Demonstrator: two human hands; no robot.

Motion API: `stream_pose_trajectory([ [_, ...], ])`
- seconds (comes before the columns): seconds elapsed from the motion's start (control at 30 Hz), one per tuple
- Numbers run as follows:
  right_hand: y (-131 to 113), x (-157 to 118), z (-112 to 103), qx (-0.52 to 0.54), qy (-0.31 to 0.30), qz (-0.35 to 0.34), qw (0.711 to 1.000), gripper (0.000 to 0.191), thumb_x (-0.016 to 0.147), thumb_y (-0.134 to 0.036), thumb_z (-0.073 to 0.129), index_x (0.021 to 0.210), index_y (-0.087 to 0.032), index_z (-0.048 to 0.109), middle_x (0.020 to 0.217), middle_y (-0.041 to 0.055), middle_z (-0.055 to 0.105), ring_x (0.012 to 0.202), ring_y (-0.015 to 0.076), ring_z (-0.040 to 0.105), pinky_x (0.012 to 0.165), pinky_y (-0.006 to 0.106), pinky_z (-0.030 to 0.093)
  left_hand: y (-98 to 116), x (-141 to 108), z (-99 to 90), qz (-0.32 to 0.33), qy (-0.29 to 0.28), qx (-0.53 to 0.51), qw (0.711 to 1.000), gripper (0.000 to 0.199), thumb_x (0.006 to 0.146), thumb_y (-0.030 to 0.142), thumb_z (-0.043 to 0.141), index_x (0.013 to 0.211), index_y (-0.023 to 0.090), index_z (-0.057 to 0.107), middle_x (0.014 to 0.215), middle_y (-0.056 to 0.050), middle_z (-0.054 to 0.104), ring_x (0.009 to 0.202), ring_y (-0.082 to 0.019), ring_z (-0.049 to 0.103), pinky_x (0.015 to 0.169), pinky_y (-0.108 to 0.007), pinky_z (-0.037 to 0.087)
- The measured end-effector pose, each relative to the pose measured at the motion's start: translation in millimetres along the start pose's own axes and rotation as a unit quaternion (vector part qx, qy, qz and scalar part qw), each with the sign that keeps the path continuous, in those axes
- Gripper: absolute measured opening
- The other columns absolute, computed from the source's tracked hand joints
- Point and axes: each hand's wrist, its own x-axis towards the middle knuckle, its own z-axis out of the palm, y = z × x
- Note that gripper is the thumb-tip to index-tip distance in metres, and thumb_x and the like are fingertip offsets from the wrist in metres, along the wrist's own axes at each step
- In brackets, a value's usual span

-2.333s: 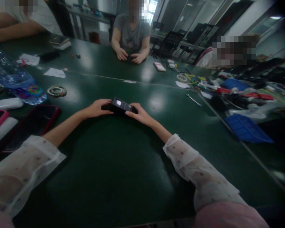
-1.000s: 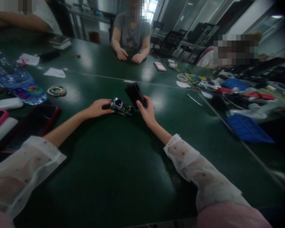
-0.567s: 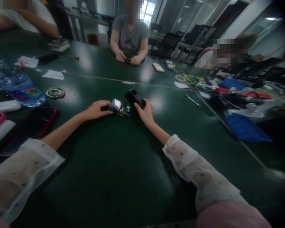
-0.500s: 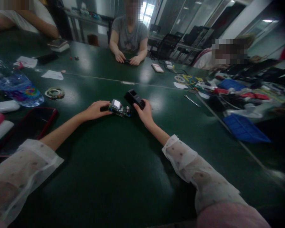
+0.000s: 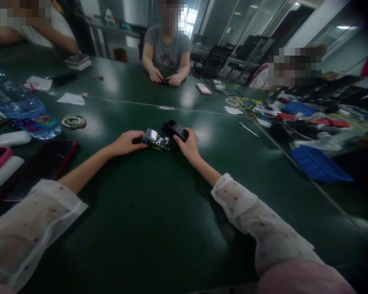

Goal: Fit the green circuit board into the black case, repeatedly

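Observation:
Over the green table, my left hand grips a small circuit board by its left end. The board carries a little screen at its left and several small parts at its right. My right hand is closed around the near right end of a black plastic casing, which has a rectangular window and small cut-outs. Board and casing are side by side, close together; whether they touch I cannot tell. Most fingertips of both hands are hidden behind the pieces.
At the left are a water bottle, a red-edged phone, a white case and a bracelet. A wrench, a blue tray and tangled cables lie right. A person sits opposite, holding something dark.
The casing has tilted a little flatter in my right hand. My left hand still holds the board. The view has shifted slightly, so the things at the left appear further right.

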Motion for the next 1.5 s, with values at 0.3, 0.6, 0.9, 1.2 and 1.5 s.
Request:
stream_pose_trajectory([
  [0.3,-1,1,1,-0.015,-0.007,-0.007,1.000,0.053,0.081,-0.041,0.070,0.126,-0.020,0.052,0.129,0.0173,0.058,0.125,0.0373,0.047,0.109,0.057,0.038,-3,0,0.8,-0.002,-0.003,0.012,1.000,0.046,0.092,0.050,0.061,0.131,0.025,0.062,0.146,-0.008,0.060,0.135,-0.027,0.053,0.112,-0.050,0.038],
  [0.6,7,1,6,0.020,0.051,-0.011,0.998,0.063,0.083,-0.066,0.064,0.127,-0.023,0.053,0.125,0.0143,0.059,0.121,0.0338,0.051,0.107,0.057,0.040,-9,2,4.0,0.006,0.005,0.019,1.000,0.047,0.092,0.050,0.061,0.132,0.025,0.062,0.145,-0.008,0.061,0.135,-0.027,0.053,0.115,-0.049,0.036],
  [0.9,8,1,5,0.009,0.089,-0.026,0.996,0.059,0.091,-0.064,0.053,0.136,-0.026,0.045,0.117,0.0104,0.060,0.118,0.0310,0.052,0.105,0.056,0.041,-5,1,2.0,0.015,0.007,0.013,1.000,0.046,0.093,0.049,0.061,0.131,0.024,0.063,0.144,-0.009,0.061,0.134,-0.027,0.055,0.113,-0.048,0.038],
  [1.2,14,3,7,-0.045,0.032,-0.038,0.998,0.053,0.082,-0.054,0.072,0.121,-0.022,0.056,0.122,0.0150,0.058,0.119,0.0375,0.050,0.100,0.062,0.044,-6,2,2.6,0.019,0.007,0.015,1.000,0.046,0.093,0.050,0.061,0.131,0.025,0.063,0.144,-0.008,0.061,0.133,-0.026,0.055,0.112,-0.048,0.040],
  [1.5,-2,-1,2,0.113,0.127,-0.071,0.983,0.061,0.089,-0.068,0.058,0.127,-0.021,0.050,0.121,0.0121,0.060,0.112,0.0281,0.059,0.101,0.052,0.048,-4,0,1.3,0.011,0.006,0.017,1.000,0.046,0.092,0.049,0.061,0.131,0.024,0.063,0.145,-0.008,0.061,0.134,-0.026,0.054,0.114,-0.048,0.038],
])
